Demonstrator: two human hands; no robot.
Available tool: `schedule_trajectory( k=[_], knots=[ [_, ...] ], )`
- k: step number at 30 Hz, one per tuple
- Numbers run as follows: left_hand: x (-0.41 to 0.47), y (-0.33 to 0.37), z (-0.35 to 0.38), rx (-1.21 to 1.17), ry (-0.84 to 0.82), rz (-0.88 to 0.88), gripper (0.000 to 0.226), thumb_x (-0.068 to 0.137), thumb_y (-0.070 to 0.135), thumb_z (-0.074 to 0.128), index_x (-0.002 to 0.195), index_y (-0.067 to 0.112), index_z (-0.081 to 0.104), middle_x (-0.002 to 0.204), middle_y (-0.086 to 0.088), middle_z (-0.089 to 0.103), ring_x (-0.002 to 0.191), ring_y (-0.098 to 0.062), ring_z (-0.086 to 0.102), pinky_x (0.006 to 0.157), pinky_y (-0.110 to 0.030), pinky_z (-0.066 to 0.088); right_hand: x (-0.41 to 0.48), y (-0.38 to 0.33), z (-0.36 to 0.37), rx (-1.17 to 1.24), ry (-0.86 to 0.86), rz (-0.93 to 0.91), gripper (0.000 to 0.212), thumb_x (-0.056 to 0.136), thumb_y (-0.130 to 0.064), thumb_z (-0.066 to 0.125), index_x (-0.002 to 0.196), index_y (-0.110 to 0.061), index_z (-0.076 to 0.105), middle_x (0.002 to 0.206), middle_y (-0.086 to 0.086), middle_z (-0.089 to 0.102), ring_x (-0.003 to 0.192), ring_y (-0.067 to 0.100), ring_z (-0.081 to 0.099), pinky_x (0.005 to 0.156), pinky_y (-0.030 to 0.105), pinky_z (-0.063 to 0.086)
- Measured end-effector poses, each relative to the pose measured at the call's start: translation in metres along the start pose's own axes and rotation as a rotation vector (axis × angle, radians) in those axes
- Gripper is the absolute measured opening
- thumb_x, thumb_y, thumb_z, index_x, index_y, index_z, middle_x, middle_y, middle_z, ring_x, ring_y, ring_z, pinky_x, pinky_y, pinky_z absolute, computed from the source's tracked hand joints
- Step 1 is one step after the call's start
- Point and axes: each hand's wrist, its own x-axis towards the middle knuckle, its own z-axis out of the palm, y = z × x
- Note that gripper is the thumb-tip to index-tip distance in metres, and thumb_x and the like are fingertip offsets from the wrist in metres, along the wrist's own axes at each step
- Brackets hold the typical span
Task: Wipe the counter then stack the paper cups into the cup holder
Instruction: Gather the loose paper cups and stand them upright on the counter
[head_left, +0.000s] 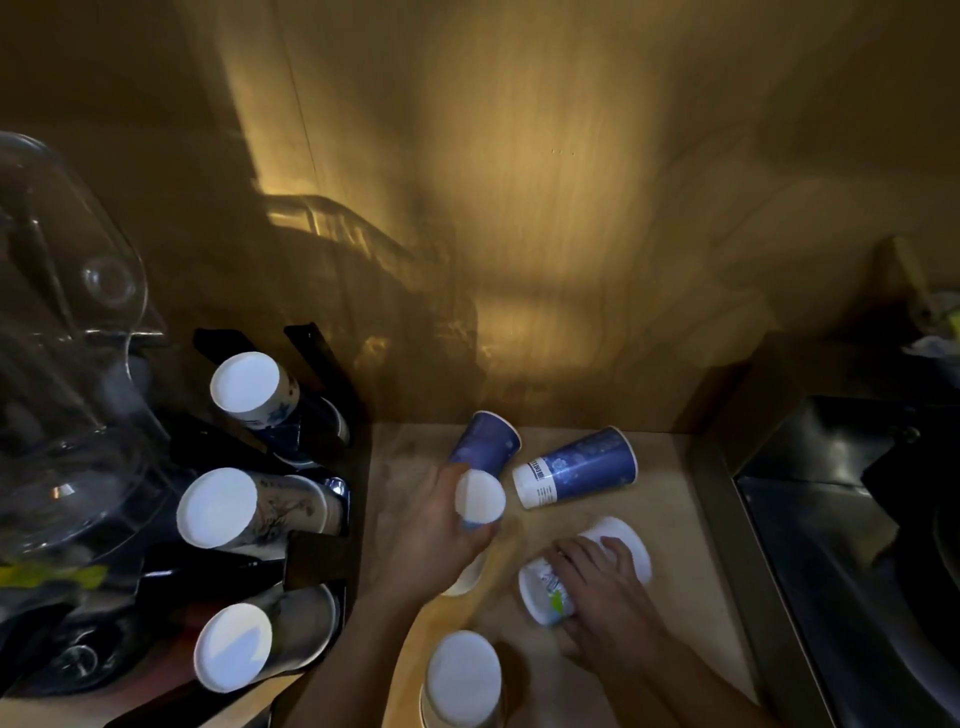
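- Gripping a paper cup (480, 500), left hand (441, 530) is closed round its side; white base of the cup faces the camera, blurred.
- Just beyond left hand: a blue cup (485, 441) on its side on the table (675, 499), touching or nearly touching the held cup, cannot tell which.
- Right of left hand and apart from it: second blue cup (576, 467) lying on its side, white band with print at the near end, mouth pointing away to the right.
- Right hand (597, 587) is palm down, fingers curled over a white cup with green print (545, 592) lying on the table; grip looks closed on it.
- Under the fingertips of right hand on the far side: a white rim or cup mouth (626, 545), too blurred to tell if it is a separate cup.
- Near side of both hands, between the forearms: upside-down cup (462, 680) standing on the table, white base up.
- Below the left wrist a pale cup edge (467, 577) shows, mostly hidden.
- Left of left hand, well apart: black cup holder (311, 353) with three tilted stacks of cups, bases toward the camera: far stack (249, 384), middle stack (223, 509), near stack (234, 647).
- Further left: clear plastic dome (67, 312).
- Right of right hand: dark sink (841, 519) at the table edge.
- Dim light, wooden wall (519, 208) behind.
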Motion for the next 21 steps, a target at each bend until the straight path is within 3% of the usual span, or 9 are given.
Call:
schedule_trajectory(
  k=[3, 6, 12, 15, 18, 21],
  knots=[
    [-0.011, -0.015, 0.012, -0.064, -0.078, -0.046, 0.067, 0.070, 0.026, 0.078, 0.127, 0.022, 0.043, 0.117, 0.010, 0.045, 0.104, -0.004, 0.042, 0.080, -0.013, 0.032, -0.006, 0.006, -0.007, 0.102, 0.053, 0.120, 0.074, 0.054, -0.039, 0.074, 0.121, -0.019, 0.051, 0.118, -0.002, 0.060, 0.108, 0.019, 0.057, 0.098, 0.037, 0.031],
    [-0.017, -0.029, 0.018, -0.154, -0.068, -0.106, 0.063, 0.064, 0.023, 0.083, 0.116, 0.026, 0.047, 0.109, 0.009, 0.047, 0.097, -0.007, 0.047, 0.067, -0.002, 0.034, -0.008, 0.013, -0.016, 0.233, 0.143, 0.247, 0.068, 0.070, -0.044, 0.066, 0.128, -0.020, 0.041, 0.129, -0.003, 0.050, 0.121, 0.016, 0.043, 0.097, 0.030, 0.017],
    [-0.015, -0.039, 0.022, -0.233, -0.064, -0.095, 0.063, 0.059, 0.013, 0.086, 0.110, 0.025, 0.050, 0.106, 0.005, 0.049, 0.093, -0.008, 0.050, 0.067, -0.007, 0.038, -0.001, 0.012, -0.054, 0.592, 0.442, 0.473, 0.067, 0.065, -0.037, 0.078, 0.118, -0.034, 0.039, 0.110, -0.010, 0.051, 0.101, -0.003, 0.030, 0.091, 0.035, 0.031],
    [-0.018, -0.044, 0.027, -0.300, -0.073, -0.115, 0.069, 0.060, 0.011, 0.086, 0.115, 0.026, 0.048, 0.111, 0.006, 0.048, 0.098, -0.009, 0.049, 0.071, -0.009, 0.039, 0.005, 0.007, -0.076, 0.798, 0.526, 0.452, 0.076, 0.066, -0.039, 0.078, 0.127, -0.036, 0.034, 0.128, -0.004, 0.049, 0.118, 0.015, 0.042, 0.097, 0.042, 0.041],
    [-0.021, -0.047, 0.028, -0.372, -0.118, -0.120, 0.070, 0.062, 0.013, 0.085, 0.113, 0.037, 0.043, 0.113, 0.011, 0.048, 0.104, -0.009, 0.049, 0.081, -0.017, 0.043, 0.013, -0.007, -0.101, 0.893, 0.637, 0.316, 0.070, 0.066, -0.043, 0.071, 0.122, -0.052, 0.030, 0.129, -0.006, 0.044, 0.120, 0.007, 0.042, 0.094, 0.022, 0.042],
    [-0.023, -0.047, 0.027, -0.388, -0.128, -0.105, 0.067, 0.063, 0.016, 0.084, 0.112, 0.039, 0.044, 0.117, 0.007, 0.051, 0.109, -0.014, 0.051, 0.092, -0.031, 0.047, 0.023, -0.023, -0.114, 0.888, 0.718, 0.185, 0.066, 0.070, -0.032, 0.076, 0.120, -0.048, 0.035, 0.121, -0.013, 0.046, 0.113, 0.001, 0.046, 0.085, 0.006, 0.041]
  ],
)
